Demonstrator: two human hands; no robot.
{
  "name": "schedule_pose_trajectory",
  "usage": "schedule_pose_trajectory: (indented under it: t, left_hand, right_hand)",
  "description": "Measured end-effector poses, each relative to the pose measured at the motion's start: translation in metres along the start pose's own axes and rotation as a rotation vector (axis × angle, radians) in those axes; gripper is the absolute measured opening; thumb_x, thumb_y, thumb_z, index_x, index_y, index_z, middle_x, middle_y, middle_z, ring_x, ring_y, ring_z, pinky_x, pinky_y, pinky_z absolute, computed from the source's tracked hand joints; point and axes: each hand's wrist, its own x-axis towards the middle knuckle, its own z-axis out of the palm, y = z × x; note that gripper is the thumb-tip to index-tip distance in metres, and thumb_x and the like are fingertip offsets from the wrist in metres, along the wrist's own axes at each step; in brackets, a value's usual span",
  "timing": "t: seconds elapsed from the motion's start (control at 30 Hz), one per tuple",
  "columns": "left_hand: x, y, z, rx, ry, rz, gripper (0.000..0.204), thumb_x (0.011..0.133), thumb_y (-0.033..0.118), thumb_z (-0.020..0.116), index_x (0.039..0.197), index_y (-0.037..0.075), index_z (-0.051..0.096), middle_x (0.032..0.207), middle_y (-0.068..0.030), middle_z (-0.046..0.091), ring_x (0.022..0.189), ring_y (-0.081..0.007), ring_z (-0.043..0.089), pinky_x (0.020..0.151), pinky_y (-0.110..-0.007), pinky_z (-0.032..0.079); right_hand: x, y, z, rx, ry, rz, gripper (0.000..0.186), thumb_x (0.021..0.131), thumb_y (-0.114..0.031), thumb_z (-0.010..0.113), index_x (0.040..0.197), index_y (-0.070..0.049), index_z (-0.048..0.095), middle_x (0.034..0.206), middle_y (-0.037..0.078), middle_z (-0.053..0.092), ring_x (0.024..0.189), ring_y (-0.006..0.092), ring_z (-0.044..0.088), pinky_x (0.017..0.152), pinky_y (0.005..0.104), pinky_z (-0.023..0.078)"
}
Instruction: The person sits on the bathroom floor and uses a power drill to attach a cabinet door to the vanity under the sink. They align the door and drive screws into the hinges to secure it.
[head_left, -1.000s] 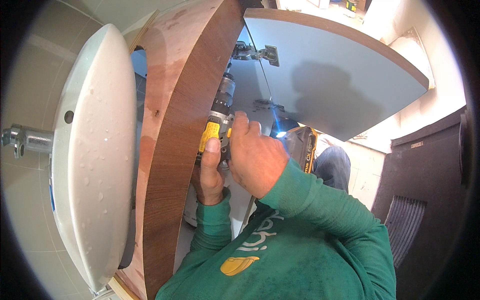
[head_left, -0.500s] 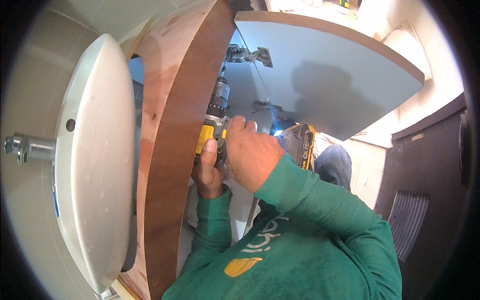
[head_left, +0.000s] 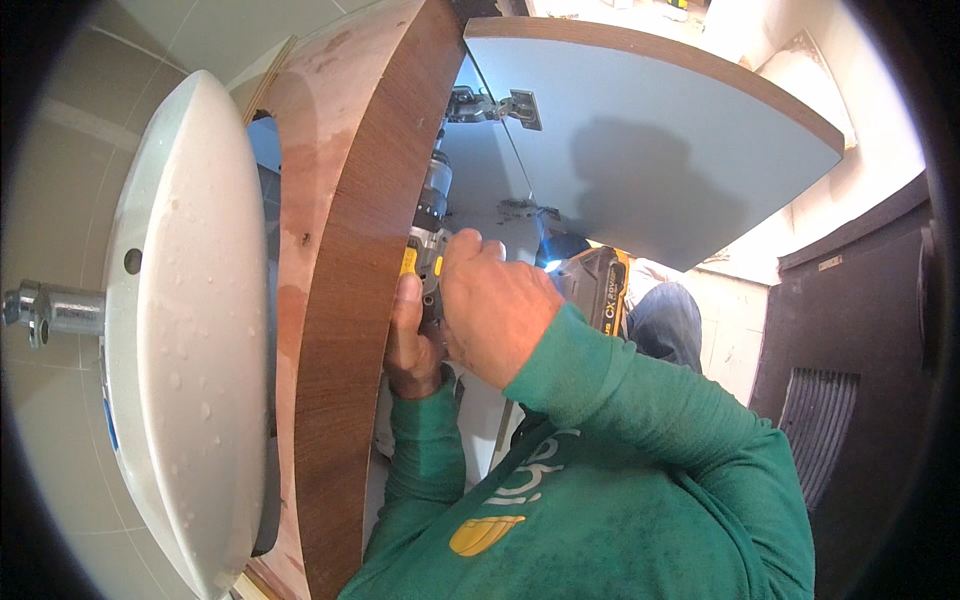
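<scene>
A cordless drill [head_left: 432, 205] with a yellow and black body lies along the inside of the cabinet, its front end toward the far end. My right hand [head_left: 500, 310] is closed around its grip, and the black battery [head_left: 594, 288] sticks out past the hand. My left hand [head_left: 412, 345] holds the drill body from the near left, thumb along its side. A metal hinge [head_left: 524, 108] joins the open white cabinet door [head_left: 650, 120] to the cabinet wall close to the drill's front end. What the bit touches is hidden behind the wooden edge.
On the left, a wet white basin [head_left: 205, 320] with a chrome tap [head_left: 65, 305] sits beside the brown wooden cabinet edge [head_left: 350, 290]. A second hinge [head_left: 528, 210] lies near the hands. A dark panel with a ribbed vent [head_left: 818, 435] stands on the right.
The view has shifted slightly. The drill has gone a little further behind the wooden edge, and both hands keep their hold on it.
</scene>
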Motion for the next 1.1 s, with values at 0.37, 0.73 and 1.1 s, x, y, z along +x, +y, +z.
schedule_pose_trajectory:
  t: [0.37, 0.73, 1.1]
  left_hand:
    - [0.007, -0.003, 0.003, -0.070, 0.043, 0.028, 0.046, 0.096, 0.031, 0.057, 0.122, -0.006, 0.063, 0.110, -0.0182, 0.069, 0.098, -0.0263, 0.069, 0.085, -0.039, 0.056]
    - [0.005, 0.011, 0.009, -0.038, -0.063, -0.010, 0.048, 0.096, 0.035, 0.057, 0.122, -0.005, 0.062, 0.108, -0.0181, 0.070, 0.097, -0.0250, 0.069, 0.083, -0.037, 0.056]
    - [0.005, 0.007, 0.009, -0.081, 0.024, 0.010, 0.051, 0.097, 0.034, 0.057, 0.128, -0.006, 0.060, 0.115, -0.0203, 0.069, 0.103, -0.0268, 0.069, 0.089, -0.040, 0.056]
  right_hand:
    - [0.000, 0.001, 0.000, -0.024, 0.010, -0.022, 0.044, 0.079, -0.010, 0.074, 0.105, 0.012, 0.046, 0.091, 0.031, 0.065, 0.078, 0.0468, 0.072, 0.066, 0.0486, 0.060]
    - [0.002, -0.001, -0.001, 0.008, 0.039, -0.016, 0.045, 0.079, -0.014, 0.076, 0.103, 0.012, 0.047, 0.091, 0.032, 0.065, 0.079, 0.0459, 0.072, 0.068, 0.0468, 0.061]
    - [0.002, -0.001, -0.002, 0.050, 0.056, -0.035, 0.044, 0.080, -0.012, 0.075, 0.104, 0.013, 0.048, 0.090, 0.031, 0.067, 0.081, 0.0457, 0.072, 0.070, 0.0472, 0.061]
